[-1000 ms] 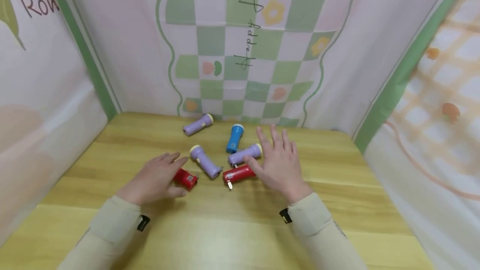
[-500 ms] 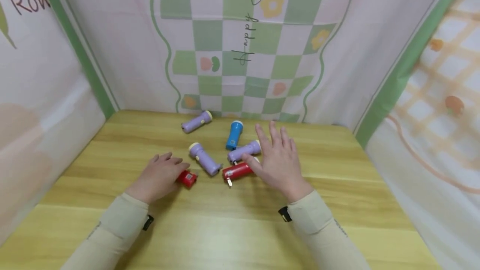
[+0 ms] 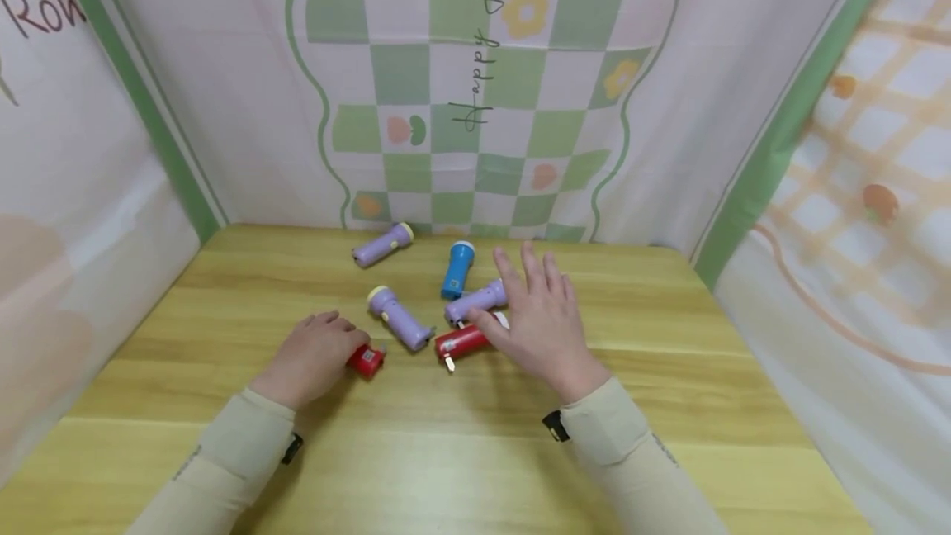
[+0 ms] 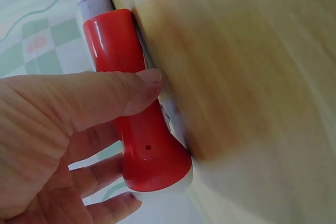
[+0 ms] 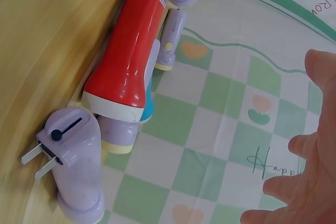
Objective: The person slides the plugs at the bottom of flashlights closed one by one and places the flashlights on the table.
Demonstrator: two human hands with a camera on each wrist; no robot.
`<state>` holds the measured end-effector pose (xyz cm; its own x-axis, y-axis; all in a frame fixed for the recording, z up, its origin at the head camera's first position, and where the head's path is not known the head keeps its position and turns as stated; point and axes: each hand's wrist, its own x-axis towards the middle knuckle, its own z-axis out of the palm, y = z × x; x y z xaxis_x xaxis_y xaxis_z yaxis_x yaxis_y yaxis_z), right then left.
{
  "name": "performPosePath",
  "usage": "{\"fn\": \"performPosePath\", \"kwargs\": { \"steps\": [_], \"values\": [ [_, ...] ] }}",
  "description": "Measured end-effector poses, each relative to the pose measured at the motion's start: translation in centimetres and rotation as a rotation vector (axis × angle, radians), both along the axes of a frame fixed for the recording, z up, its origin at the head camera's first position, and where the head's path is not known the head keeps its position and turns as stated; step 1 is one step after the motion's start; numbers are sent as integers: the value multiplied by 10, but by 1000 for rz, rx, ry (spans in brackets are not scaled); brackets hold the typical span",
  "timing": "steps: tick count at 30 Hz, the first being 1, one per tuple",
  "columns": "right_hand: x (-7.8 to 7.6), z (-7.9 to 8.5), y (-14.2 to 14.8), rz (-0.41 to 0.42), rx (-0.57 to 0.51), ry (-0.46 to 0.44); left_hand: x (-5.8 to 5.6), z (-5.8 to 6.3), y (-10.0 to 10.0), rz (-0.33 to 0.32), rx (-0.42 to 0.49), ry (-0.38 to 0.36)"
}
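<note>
Left hand [image 3: 315,355] grips left red flashlight [image 3: 366,362] mid-body, sensible spot; looks light, stiff, slick. Right hand [image 3: 544,329] spread, holding nothing.

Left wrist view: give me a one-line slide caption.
The left hand grips a red flashlight with a white rim close to a wooden table.

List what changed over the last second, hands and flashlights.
Left hand has taken hold of a red flashlight: its thumb, held apart a second ago, now wraps over it. Right hand stays spread, holding nothing. The other red flashlight, blue flashlight and visible purple flashlights lie as before.
</note>
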<state>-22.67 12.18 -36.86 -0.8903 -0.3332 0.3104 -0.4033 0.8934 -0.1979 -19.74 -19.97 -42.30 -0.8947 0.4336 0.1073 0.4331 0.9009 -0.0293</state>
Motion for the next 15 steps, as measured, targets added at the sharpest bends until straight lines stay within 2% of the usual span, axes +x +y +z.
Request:
{"fn": "performPosePath", "kwargs": {
  "steps": [15],
  "values": [
    [5, -4, -6, 9, 27, -15, 5, -3, 1, -11, 7, 34]
  ]
}}
